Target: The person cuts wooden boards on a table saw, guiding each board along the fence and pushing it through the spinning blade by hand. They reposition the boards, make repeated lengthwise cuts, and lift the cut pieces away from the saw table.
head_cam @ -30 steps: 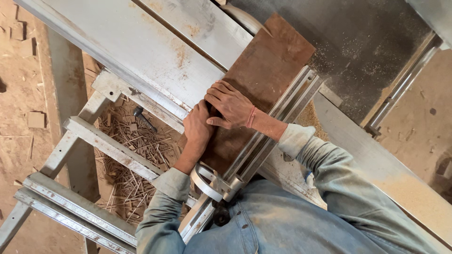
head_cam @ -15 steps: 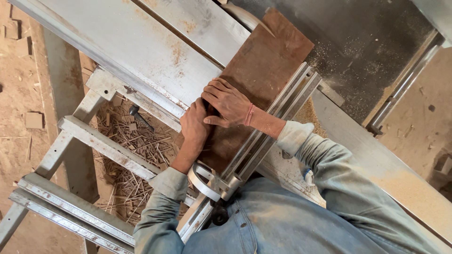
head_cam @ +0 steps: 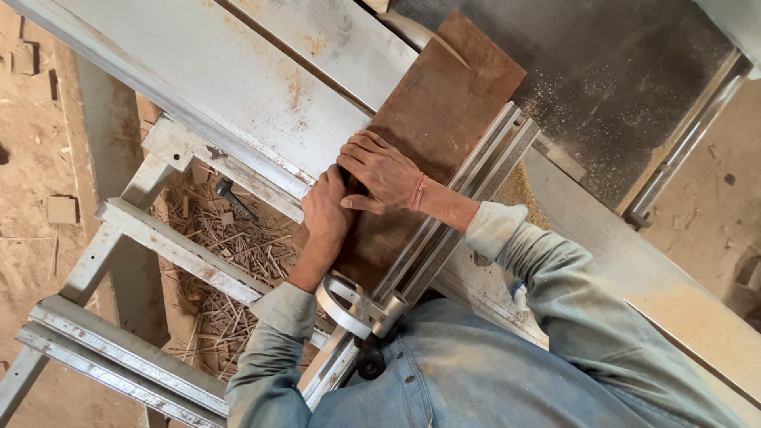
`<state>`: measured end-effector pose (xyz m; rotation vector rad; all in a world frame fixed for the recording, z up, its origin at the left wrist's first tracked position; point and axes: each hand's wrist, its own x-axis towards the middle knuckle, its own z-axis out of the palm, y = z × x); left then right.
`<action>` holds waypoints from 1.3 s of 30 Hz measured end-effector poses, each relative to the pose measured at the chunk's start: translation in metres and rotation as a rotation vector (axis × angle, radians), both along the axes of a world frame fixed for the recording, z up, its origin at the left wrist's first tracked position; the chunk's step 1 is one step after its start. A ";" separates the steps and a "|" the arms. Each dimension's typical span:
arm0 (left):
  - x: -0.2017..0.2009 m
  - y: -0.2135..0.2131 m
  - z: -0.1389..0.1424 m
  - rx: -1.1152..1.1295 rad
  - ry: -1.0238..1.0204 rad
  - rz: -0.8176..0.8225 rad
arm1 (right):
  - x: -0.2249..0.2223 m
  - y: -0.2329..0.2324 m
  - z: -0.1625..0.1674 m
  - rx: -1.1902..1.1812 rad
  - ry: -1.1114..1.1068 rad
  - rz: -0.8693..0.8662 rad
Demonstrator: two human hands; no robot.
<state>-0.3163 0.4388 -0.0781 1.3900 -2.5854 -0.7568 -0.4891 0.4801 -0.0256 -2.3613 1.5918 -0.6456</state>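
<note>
Both hands [head_cam: 357,190] flat on brown board [head_cam: 444,103], near end.

Left hand [head_cam: 326,212] partly hidden beneath right hand [head_cam: 382,170].

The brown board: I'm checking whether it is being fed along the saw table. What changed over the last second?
Hardly anything. The brown board and both hands, left hand and right hand, edged slightly up the frame along the metal fence. Both hands stay pressed flat on it; nothing was taken or released.
</note>
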 end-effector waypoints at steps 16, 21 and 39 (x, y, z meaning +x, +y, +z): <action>0.009 -0.005 0.000 -0.049 0.042 -0.003 | 0.008 -0.007 0.005 -0.020 -0.001 0.007; 0.012 -0.007 -0.002 -0.080 0.072 -0.015 | 0.009 -0.010 0.005 -0.002 -0.029 0.011; 0.019 -0.036 -0.001 -0.045 0.036 0.004 | 0.017 -0.034 0.004 -0.038 -0.030 0.011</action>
